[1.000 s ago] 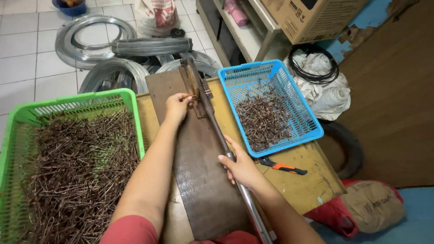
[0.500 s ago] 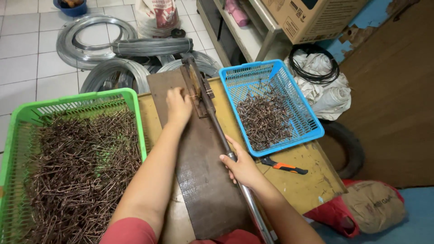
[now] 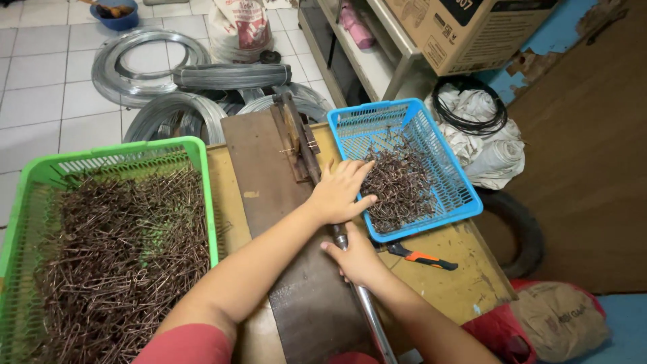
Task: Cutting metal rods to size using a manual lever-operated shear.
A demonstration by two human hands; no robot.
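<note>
Near the centre of the frame the left hand (image 3: 339, 192) lies palm down with fingers spread wide, its fingertips over the near rim of the blue basket (image 3: 465, 202) and touching the rusty bent wire pieces (image 3: 397, 182) heaped inside. Just below it, the right hand (image 3: 356, 259) is closed around the metal lever handle (image 3: 367, 307), which runs from the lower centre up along the dark wooden board (image 3: 269, 175) to the bending jig (image 3: 296, 138) at upper centre. The board lies on a yellowish table (image 3: 458, 269). At the left, a green basket (image 3: 202, 175) holds a large heap of straight rusty wire lengths (image 3: 114, 256). A tool with an orange and black handle (image 3: 421, 257) lies on the table just right of the right hand. Coils of grey wire (image 3: 145, 64) rest on the tiled floor at upper left.
</note>
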